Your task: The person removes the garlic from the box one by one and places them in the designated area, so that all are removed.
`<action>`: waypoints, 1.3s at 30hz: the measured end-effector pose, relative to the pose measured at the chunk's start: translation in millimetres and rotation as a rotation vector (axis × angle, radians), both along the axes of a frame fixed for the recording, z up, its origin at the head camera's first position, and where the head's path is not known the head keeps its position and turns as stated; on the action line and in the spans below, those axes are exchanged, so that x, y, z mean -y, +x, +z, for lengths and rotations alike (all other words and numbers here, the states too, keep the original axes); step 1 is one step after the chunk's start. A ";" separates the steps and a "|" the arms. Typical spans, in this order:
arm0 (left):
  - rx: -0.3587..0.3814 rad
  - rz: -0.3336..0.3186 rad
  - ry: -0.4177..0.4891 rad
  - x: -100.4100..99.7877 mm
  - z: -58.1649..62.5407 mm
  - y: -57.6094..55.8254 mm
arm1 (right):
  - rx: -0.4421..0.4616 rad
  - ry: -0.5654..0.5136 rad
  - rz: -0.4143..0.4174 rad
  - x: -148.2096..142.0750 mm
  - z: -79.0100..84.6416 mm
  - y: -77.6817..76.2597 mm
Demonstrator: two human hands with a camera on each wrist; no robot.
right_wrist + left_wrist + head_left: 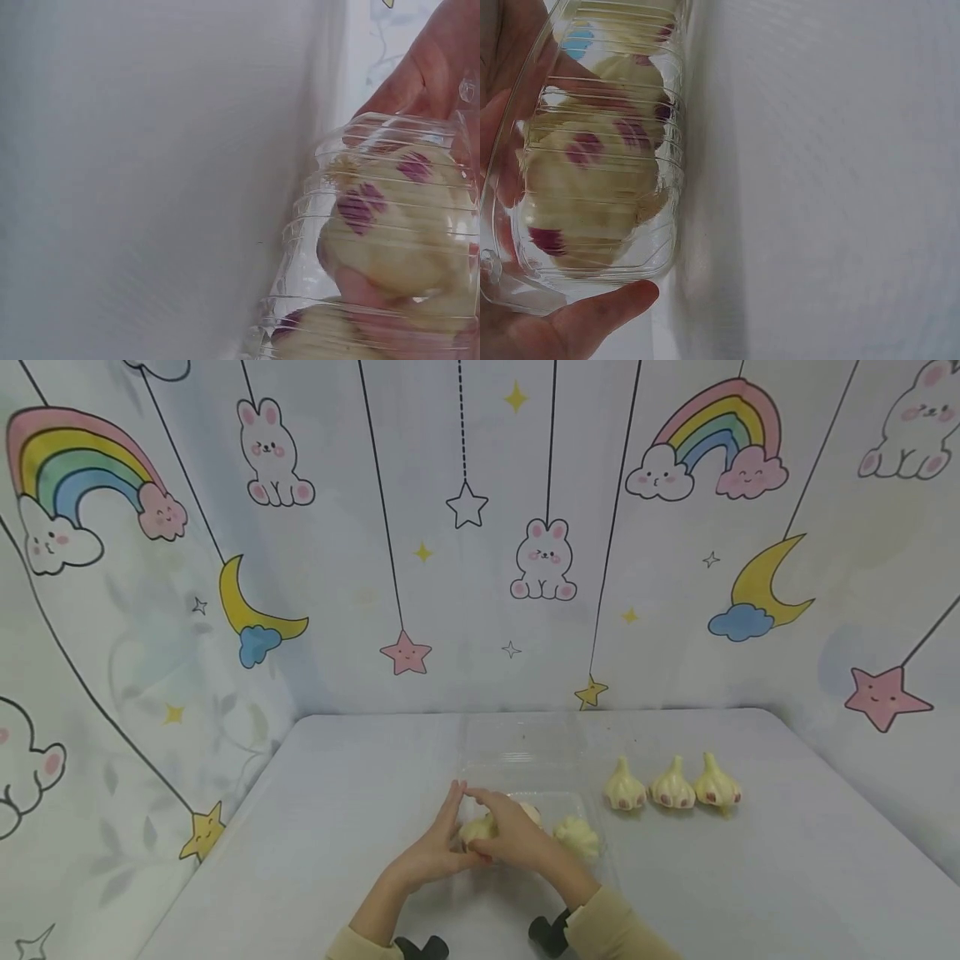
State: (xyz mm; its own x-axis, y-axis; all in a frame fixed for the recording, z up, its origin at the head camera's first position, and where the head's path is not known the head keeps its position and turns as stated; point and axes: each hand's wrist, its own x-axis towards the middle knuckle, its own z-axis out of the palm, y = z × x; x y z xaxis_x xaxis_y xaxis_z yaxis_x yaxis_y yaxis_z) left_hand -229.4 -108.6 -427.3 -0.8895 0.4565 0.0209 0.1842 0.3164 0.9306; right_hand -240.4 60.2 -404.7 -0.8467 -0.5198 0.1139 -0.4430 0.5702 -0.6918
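An open clear plastic container [611, 852] stands before me with garlic bulbs inside. My left hand [427, 856] grips its left end, thumb along the front and fingers reaching toward the back corner. In the left wrist view the left thumb [615, 311] lies against the clear wall. My right hand [521, 835] reaches over the container and holds a garlic bulb [476, 831] at its left end. Through the ribbed wall in the right wrist view, a fingertip presses on that bulb [397, 225]. Another garlic bulb [576, 839] sits at the container's right end; one behind is partly hidden.
The container's clear lid [521, 739] lies folded back behind it. To the right, three garlic bulbs [672, 785] stand in a row on the white table [300, 827]. A patterned curtain [337, 568] rises along the back and sides.
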 end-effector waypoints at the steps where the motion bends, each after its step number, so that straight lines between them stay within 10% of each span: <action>1: 0.005 0.000 0.002 0.1 -0.7 -0.4 | 0.002 -0.006 -0.004 0.1 -0.6 0.1; 39: 0.013 -0.012 0.030 -0.6 -2.1 -0.8 | -0.138 -0.220 -0.170 0.6 2.5 5.4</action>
